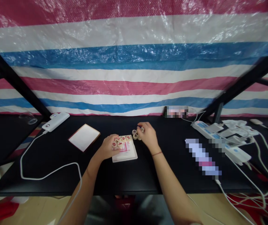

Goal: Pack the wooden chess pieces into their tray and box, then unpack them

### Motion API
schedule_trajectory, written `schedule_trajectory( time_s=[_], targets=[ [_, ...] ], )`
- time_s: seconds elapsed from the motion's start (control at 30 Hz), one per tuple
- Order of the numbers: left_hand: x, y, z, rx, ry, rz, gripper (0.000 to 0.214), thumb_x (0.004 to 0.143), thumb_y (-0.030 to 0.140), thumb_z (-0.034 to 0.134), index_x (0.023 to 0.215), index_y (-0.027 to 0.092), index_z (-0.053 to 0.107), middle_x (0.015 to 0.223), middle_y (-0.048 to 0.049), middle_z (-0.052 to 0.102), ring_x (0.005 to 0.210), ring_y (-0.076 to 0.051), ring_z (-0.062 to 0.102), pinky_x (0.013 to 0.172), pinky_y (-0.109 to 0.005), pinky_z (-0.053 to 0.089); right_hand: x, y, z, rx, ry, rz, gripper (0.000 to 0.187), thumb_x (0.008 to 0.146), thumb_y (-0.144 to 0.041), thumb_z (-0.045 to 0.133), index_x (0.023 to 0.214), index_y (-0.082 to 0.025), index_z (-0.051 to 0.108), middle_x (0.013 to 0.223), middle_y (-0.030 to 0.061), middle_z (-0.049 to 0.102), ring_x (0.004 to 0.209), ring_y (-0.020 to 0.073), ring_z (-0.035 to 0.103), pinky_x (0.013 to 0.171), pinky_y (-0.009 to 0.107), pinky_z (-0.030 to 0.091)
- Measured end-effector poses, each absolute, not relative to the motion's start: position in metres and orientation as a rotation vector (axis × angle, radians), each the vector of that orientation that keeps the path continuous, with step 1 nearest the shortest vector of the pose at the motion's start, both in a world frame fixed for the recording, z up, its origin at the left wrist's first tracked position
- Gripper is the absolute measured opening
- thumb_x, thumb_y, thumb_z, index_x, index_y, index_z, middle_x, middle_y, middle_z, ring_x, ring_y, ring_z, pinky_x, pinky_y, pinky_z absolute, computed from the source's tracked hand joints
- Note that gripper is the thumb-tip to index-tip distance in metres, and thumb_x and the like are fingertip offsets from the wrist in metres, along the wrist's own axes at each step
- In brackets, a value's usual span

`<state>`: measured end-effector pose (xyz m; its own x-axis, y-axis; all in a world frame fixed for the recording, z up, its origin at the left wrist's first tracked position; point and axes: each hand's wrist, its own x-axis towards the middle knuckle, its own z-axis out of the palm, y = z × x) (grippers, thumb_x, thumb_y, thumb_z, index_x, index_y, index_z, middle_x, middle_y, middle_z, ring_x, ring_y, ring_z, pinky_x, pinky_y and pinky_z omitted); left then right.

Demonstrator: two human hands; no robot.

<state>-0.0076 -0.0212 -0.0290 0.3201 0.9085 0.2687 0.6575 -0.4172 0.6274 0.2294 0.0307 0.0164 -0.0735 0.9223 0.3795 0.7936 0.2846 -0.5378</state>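
A small white box (pixel 126 154) lies on the black table (pixel 129 178), with several round wooden game pieces (pixel 124 139) marked in red at its far end. My left hand (pixel 108 147) rests on the box's left side, fingers curled against those pieces. My right hand (pixel 148 135) sits just right of the box, fingers pinched on one round piece, beside two more loose pieces (pixel 135 135) on the table.
A white lid or card (pixel 84 137) lies left of the box. A white device (pixel 55 121) with a cable sits at the far left. Power strips and white cables (pixel 220 137) crowd the right side. A striped tarp hangs behind.
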Motion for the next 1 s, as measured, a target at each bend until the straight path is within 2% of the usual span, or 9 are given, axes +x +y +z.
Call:
schedule_trajectory(
  time_s=[0.1,0.2,0.47,0.6,0.67,0.73,0.8,0.87,1.0],
  targets=[
    [-0.007,-0.021,-0.029,2.168,1.4,0.83,0.047,0.072,0.025,0.069,0.115,0.022,0.052,0.127,-0.0095,0.058,0.116,-0.027,0.056,0.1,-0.046,0.043,0.242,0.061,0.03,-2.04,-1.888,0.279,0.03,0.088,-0.033,0.051,0.109,-0.017,0.066,0.113,0.0154,0.062,0.094,0.0247,0.065,0.08,0.033,0.047],
    [-0.007,-0.021,-0.028,2.142,1.404,0.817,0.049,0.072,0.026,0.07,0.117,0.022,0.051,0.125,-0.0088,0.059,0.114,-0.027,0.057,0.1,-0.045,0.044,0.242,0.082,0.039,-2.281,-2.027,0.438,0.035,0.086,-0.039,0.054,0.108,-0.015,0.067,0.111,0.0183,0.065,0.1,0.0301,0.066,0.079,0.035,0.048],
    [-0.007,-0.019,-0.03,2.14,1.419,0.774,0.05,0.074,0.03,0.069,0.12,0.021,0.051,0.127,-0.0086,0.057,0.118,-0.027,0.054,0.104,-0.045,0.04,0.234,0.096,0.045,-2.33,-2.091,0.591,0.027,0.072,-0.021,0.07,0.098,-0.015,0.07,0.107,0.0172,0.07,0.102,0.031,0.066,0.077,0.033,0.05],
    [-0.007,-0.021,-0.029,2.198,1.413,0.823,0.05,0.076,0.032,0.069,0.122,0.022,0.052,0.126,-0.0094,0.056,0.119,-0.027,0.051,0.104,-0.045,0.041,0.237,0.098,0.049,-2.318,-2.07,0.555,0.025,0.071,-0.019,0.07,0.096,-0.013,0.07,0.106,0.019,0.07,0.1,0.0317,0.067,0.077,0.034,0.051],
    [-0.005,-0.023,-0.025,2.263,1.442,0.936,0.049,0.08,0.035,0.067,0.125,0.022,0.052,0.129,-0.0104,0.054,0.124,-0.028,0.046,0.106,-0.046,0.039,0.239,0.092,0.052,-2.242,-2.033,0.49,0.029,0.076,-0.023,0.068,0.103,-0.014,0.067,0.105,0.017,0.07,0.101,0.0292,0.067,0.078,0.033,0.051],
    [-0.002,-0.022,-0.017,2.327,1.48,1.077,0.048,0.085,0.038,0.064,0.128,0.022,0.052,0.131,-0.0106,0.051,0.126,-0.028,0.043,0.108,-0.047,0.036,0.24,0.079,0.053,-2.009,-1.963,0.504,0.033,0.079,-0.028,0.067,0.11,-0.017,0.063,0.098,0.0111,0.072,0.094,0.0239,0.068,0.077,0.03,0.051],
    [0.004,-0.019,-0.01,2.381,1.48,1.161,0.047,0.089,0.039,0.059,0.132,0.025,0.051,0.131,-0.0099,0.052,0.125,-0.027,0.043,0.108,-0.047,0.036,0.236,0.06,0.051,-1.678,-1.865,0.676,0.036,0.078,-0.033,0.068,0.111,-0.02,0.061,0.089,0.0045,0.072,0.079,0.0181,0.069,0.069,0.026,0.052],
    [0.012,-0.014,-0.003,2.428,1.402,1.152,0.047,0.091,0.039,0.057,0.135,0.026,0.049,0.131,-0.0093,0.053,0.124,-0.026,0.045,0.107,-0.045,0.038,0.229,0.041,0.046,-1.432,-1.782,0.965,0.039,0.077,-0.038,0.068,0.111,-0.021,0.058,0.085,0.0019,0.071,0.065,0.0141,0.067,0.058,0.024,0.052],
    [0.028,-0.004,-0.001,2.432,1.23,1.07,0.035,0.095,0.034,0.051,0.129,0.027,0.055,0.121,-0.0074,0.06,0.113,-0.022,0.055,0.098,-0.038,0.046,0.216,0.019,0.027,-1.133,-1.589,1.31,0.049,0.071,-0.041,0.074,0.111,-0.02,0.056,0.085,0.0015,0.07,0.059,0.0118,0.064,0.053,0.023,0.052]
  ],
)
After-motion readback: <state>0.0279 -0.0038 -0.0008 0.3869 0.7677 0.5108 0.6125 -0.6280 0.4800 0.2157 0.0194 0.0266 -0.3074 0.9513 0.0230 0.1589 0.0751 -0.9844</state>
